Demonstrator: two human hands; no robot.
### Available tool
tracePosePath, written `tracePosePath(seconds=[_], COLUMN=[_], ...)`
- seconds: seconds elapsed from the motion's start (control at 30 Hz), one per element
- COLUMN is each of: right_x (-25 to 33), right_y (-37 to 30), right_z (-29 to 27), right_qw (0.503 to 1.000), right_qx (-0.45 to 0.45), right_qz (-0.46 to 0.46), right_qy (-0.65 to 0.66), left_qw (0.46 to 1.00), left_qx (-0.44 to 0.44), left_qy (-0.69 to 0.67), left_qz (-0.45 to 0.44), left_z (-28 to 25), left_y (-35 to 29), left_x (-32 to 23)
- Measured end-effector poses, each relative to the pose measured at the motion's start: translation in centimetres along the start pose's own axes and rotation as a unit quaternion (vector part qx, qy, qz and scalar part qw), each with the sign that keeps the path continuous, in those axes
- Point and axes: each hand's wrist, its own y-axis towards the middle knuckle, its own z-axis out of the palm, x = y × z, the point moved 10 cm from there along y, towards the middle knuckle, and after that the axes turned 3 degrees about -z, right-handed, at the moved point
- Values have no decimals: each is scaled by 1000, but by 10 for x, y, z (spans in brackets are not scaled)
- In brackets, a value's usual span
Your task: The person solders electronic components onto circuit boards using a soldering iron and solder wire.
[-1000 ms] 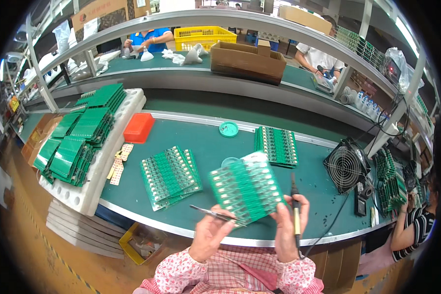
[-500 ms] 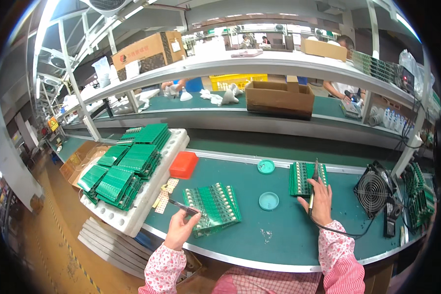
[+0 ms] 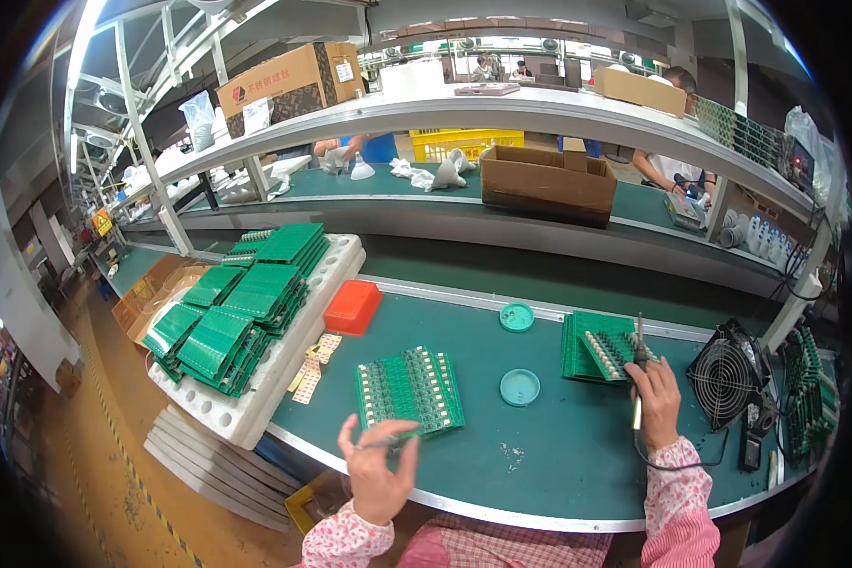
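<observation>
Tweezers of thin grey metal point(image 3: 389, 441), blurred, are held in the loosely curled left hand point(image 3: 379, 478), at the near edge of a stack of flat green circuit boards point(image 3: 407, 386). A soldering iron with a pale yellow handle point(image 3: 637, 413) is held in the right hand point(image 3: 657, 402), by a second green board stack point(image 3: 576, 346); whether its slanted top board point(image 3: 605, 354) is pinched cannot be told.

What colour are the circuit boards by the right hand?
The circuit boards are mostly green, clearest in the head view.
</observation>
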Motion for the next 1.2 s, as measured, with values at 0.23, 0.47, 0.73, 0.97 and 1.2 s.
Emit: tracePosePath(seconds=[0.23, 0.47, 0.73, 0.97, 1.2], right_x=[70, 138, 130, 134, 136], right_y=[-49, -92, -75, -65, -64], right_z=[-92, -108, -111, -94, -87], right_qw=[1000, 992, 958, 964, 934], right_qx=[-13, 101, 88, 79, 148], right_qz=[14, 40, 178, 139, 66], right_qy=[24, 68, 207, 210, 317], left_qw=[983, 949, 882, 852, 767], left_qx=[75, 173, 295, 341, 511], left_qy=[-134, -217, -150, -122, -145], left_qz=[96, 153, 334, 378, 359], left_z=[42, 76, 99, 90, 95], left_y=[-29, -41, -82, -76, -92], left_x=[-45, -88, -151, -160, -137])
